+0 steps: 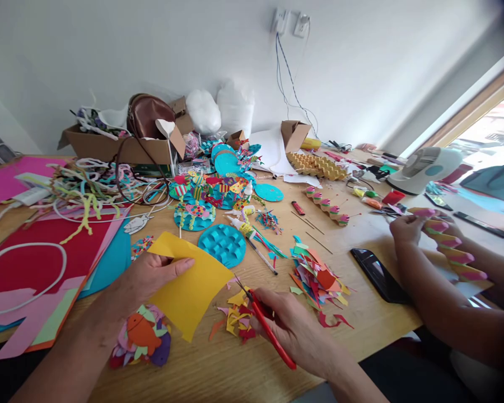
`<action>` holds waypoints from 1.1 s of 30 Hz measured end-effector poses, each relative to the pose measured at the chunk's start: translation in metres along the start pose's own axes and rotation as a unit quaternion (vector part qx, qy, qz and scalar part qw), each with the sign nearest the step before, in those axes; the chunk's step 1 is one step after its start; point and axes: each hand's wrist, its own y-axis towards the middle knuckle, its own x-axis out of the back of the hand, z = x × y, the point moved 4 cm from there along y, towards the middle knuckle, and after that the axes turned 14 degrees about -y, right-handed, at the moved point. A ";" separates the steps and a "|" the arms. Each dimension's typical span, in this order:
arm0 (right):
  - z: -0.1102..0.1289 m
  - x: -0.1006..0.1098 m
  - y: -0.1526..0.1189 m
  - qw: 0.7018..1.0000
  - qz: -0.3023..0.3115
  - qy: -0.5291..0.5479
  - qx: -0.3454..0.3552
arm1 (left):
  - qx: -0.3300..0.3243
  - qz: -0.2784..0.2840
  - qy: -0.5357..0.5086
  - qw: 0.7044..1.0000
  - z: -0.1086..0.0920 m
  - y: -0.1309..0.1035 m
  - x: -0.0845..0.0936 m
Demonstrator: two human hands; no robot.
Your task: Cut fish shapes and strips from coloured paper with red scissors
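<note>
A sheet of yellow paper [193, 285] is pinched between the thumb and fingers of my left hand [151, 277], held above the table. My right hand [292, 324] grips red-handled scissors [271, 330], their blades pointing at the paper's right corner. Whether the blade tips touch the paper I cannot tell. Under the scissors lie yellow, pink and red paper scraps [237, 316]. Below my left hand is a pile of cut paper fish shapes [145, 336], an orange one on top. A blue disc with raised paper strips [222, 245] rests just beyond the yellow sheet.
A co-worker's hands [407, 226] hold a pink and yellow egg-carton strip [451, 243] at right, near a black phone [378, 274]. Coloured sheets [54, 246] and tangled yarn [92, 184] lie left. A scrap heap [319, 277] and glue bottle [242, 228] lie mid-table.
</note>
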 end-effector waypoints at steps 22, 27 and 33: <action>0.013 0.009 0.012 0.996 0.003 -0.080 0.042 | -0.038 -0.012 0.047 0.998 0.004 -0.002 0.002; 0.013 0.010 0.011 0.995 0.001 -0.092 0.039 | -0.029 0.008 0.054 0.998 0.009 0.001 0.004; 0.013 0.009 0.011 0.991 0.027 -0.124 0.034 | 0.023 0.006 0.089 0.996 0.014 0.004 0.008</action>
